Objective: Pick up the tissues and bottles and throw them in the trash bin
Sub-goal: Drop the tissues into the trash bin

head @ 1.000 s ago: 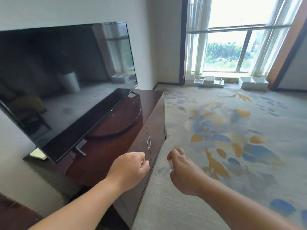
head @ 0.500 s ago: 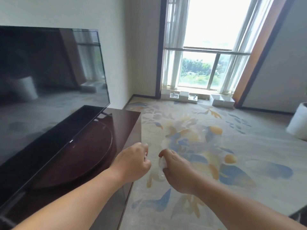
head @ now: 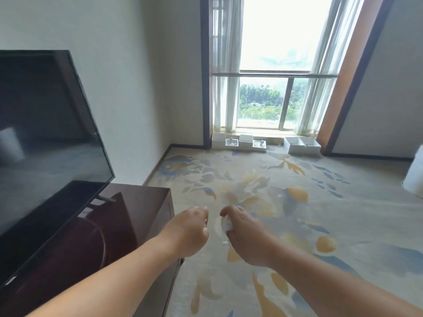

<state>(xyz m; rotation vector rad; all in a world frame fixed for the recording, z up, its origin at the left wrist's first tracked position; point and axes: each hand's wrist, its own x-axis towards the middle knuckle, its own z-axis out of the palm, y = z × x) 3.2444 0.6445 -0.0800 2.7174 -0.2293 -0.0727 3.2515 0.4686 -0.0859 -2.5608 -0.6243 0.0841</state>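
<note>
Both hands have drawn closer together, and the view has tilted up toward the window (head: 272, 88). Right hand (head: 249, 236) grips one crumpled tissue (head: 225, 225). Left hand (head: 187, 232) is curled into a fist; whether it holds anything cannot be told. One cabinet (head: 142, 207) ends in a corner just under the left forearm and carries one TV (head: 45, 133). Open carpet (head: 343, 213) stretches from the hands to one white bin (head: 415, 172) at the right edge.
</note>
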